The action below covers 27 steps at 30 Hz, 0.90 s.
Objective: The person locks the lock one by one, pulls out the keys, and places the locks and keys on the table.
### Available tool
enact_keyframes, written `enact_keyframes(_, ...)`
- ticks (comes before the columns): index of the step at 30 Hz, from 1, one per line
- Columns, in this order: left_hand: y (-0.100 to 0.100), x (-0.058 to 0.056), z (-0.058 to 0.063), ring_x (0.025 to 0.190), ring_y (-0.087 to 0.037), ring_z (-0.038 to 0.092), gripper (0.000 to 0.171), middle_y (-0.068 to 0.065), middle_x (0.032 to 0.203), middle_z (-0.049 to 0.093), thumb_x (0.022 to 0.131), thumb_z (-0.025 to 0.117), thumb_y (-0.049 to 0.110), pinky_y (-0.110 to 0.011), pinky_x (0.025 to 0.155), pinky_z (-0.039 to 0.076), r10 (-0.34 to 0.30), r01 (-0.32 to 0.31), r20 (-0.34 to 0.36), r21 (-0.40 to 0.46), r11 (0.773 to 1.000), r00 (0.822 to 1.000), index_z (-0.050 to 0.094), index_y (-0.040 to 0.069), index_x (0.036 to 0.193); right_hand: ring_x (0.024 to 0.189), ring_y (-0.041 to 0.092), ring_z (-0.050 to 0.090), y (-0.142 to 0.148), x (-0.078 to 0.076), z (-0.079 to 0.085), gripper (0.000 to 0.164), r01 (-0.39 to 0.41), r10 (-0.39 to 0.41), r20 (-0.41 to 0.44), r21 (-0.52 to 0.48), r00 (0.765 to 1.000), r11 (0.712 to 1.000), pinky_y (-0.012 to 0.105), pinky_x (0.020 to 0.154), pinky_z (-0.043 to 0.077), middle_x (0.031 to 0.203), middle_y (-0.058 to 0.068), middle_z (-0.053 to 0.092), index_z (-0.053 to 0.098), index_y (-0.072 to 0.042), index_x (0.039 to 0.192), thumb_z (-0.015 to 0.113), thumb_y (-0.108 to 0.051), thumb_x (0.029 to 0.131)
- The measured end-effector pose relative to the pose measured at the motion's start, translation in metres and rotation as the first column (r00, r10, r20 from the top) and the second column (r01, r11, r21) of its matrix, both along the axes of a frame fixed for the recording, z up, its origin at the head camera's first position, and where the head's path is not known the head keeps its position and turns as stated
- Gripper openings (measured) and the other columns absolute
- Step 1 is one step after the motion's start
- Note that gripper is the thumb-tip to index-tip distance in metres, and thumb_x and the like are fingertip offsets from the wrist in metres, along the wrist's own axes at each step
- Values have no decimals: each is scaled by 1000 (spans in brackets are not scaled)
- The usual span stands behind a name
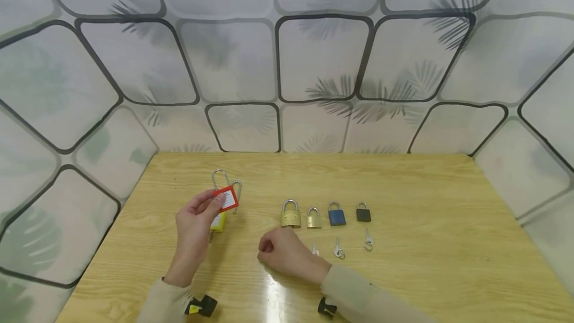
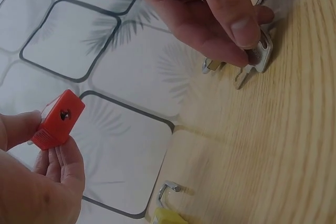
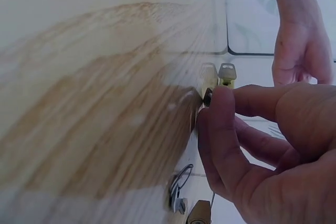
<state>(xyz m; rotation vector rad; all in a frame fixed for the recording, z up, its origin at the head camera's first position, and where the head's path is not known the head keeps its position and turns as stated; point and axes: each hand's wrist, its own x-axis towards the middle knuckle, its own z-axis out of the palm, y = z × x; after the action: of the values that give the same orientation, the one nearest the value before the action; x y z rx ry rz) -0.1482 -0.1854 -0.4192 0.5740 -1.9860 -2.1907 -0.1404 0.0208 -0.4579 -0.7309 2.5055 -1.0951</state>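
My left hand [image 1: 190, 231] pinches a red padlock [image 1: 229, 199] by its body, between thumb and fingers, above the table's left part. Its white label and metal shackle show in the head view; its keyhole faces the left wrist camera. Below and behind it lies a yellow padlock [image 1: 217, 222] with its shackle swung open and a key at its bottom end. My right hand [image 1: 289, 253] is low over the table, in front of a large brass padlock [image 1: 290, 218]. Between its thumb and forefinger it pinches a silver key [image 2: 259, 60], which the head view hides.
A small brass padlock [image 1: 314, 220], a blue padlock [image 1: 337, 217] and a black padlock [image 1: 363, 214] continue the row to the right. Keys lie in front of them, including one ringed key [image 1: 339, 251] and another [image 1: 368, 240]. A patterned backdrop [image 1: 314, 128] rises behind the wooden table [image 1: 448, 243].
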Motion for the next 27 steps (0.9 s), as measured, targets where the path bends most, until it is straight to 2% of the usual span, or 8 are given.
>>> enact_keyframes(9, 2, 3, -1, 100, -3, 66, 43, 16, 97, 70, 98, 71, 21, -15, 88, 57, -19, 20, 22, -8, 1000, 1000, 58, -1, 132, 60, -2, 49, 1, 0, -1, 5, -6, 7, -30, 44, 1000, 999, 14, 58, 45, 67, -7, 63, 76, -9, 84, 80, -10, 82)
enact_keyframes(16, 3, 2, -4, 95, -4, 67, 42, 16, 95, 71, 96, 74, 19, -16, 85, 58, -24, 24, 17, -28, 999, 1000, 60, -1, 131, 57, -2, 51, 19, -7, 7, 6, 40, -40, 0, -19, 999, 999, 17, 54, 46, 69, -4, 65, 75, -5, 91, 76, -10, 87)
enact_keyframes(21, 11, -3, -11, 90, -3, 68, 38, 11, 96, 73, 93, 75, 9, -17, 79, 58, -46, 48, 24, -115, 992, 999, 63, -1, 128, 50, 6, 58, 47, -17, 25, 7, 114, -113, 40, -29, 993, 993, 20, 46, 45, 70, -3, 64, 75, -7, 98, 72, -12, 93)
enact_keyframes(27, 26, -11, -20, 90, -4, 66, 34, -10, 110, 75, 90, 78, 10, -19, 76, 58, -140, 156, 81, -245, 957, 987, 69, 0, 121, 52, 19, 64, 90, -22, 44, 12, 220, -220, 49, 2, 974, 976, 24, 46, 48, 75, 5, 68, 75, -4, 103, 67, -11, 97)
